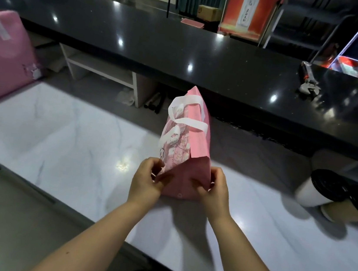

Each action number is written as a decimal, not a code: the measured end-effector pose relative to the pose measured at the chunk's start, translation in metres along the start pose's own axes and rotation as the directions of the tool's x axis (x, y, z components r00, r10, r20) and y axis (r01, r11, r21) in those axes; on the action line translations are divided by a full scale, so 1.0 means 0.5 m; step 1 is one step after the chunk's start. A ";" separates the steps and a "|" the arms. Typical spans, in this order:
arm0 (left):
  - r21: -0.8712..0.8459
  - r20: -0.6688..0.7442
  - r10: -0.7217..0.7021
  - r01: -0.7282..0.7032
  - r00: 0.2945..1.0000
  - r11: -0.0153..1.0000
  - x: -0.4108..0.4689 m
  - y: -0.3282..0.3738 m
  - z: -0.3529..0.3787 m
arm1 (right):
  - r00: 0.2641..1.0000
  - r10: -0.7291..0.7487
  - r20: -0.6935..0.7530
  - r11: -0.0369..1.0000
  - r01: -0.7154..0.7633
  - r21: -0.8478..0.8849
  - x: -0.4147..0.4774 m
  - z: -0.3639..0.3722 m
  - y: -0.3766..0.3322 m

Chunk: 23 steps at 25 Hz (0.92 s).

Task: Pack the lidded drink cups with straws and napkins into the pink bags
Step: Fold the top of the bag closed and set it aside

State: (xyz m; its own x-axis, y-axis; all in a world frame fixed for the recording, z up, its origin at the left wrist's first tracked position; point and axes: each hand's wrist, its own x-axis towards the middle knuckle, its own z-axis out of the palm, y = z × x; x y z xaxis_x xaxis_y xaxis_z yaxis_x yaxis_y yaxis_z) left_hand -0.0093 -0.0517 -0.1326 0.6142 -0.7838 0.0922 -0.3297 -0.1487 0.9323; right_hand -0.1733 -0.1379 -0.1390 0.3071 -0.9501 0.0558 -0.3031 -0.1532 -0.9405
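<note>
Progress: early stage, by my judgement. The pink bag (190, 150) at frame centre is not yet opened out. It lies on the glossy white marbled table (60, 133), folded nearly flat, with nothing seen inside. Left hand (147, 180) and right hand (215, 188) each pinch its near end, fingers curled on the creased panel. A lidded cup (316, 192) waits at the right edge (white wall, black lid, apparently tilted). A second pink bag (4, 55) stands upper left, contents hidden. Bag material: matte, stiffly creased, with flat white strap handles (188, 123). No straws or napkins visible.
</note>
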 end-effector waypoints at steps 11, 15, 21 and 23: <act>-0.029 0.105 -0.051 0.055 0.993 0.998 -0.050 0.011 0.063 | 0.963 0.021 -0.268 1.000 -0.020 0.008 0.013 -0.071 0.037; -0.059 0.361 0.054 -0.035 0.931 0.998 -0.077 0.034 0.124 | 0.914 0.077 -0.399 0.995 -0.044 0.092 0.030 -0.131 0.035; -0.015 0.167 0.569 -0.575 0.805 0.818 -0.013 0.116 0.083 | 0.891 -0.042 -0.451 0.924 0.207 0.323 0.019 -0.188 -0.080; 0.022 0.053 0.733 -0.734 0.678 0.678 0.036 0.188 0.063 | 0.947 -0.060 -0.315 0.920 0.175 0.350 0.009 -0.204 -0.119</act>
State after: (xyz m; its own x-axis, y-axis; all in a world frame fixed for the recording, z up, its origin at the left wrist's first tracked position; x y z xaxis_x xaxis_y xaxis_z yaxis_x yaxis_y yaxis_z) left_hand -0.0520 -0.0987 -0.0541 0.1367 -0.6728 0.7271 -0.6908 0.4613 0.5568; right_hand -0.2459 -0.1606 -0.0485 0.0251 -0.9764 0.2147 0.0903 -0.2116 -0.9732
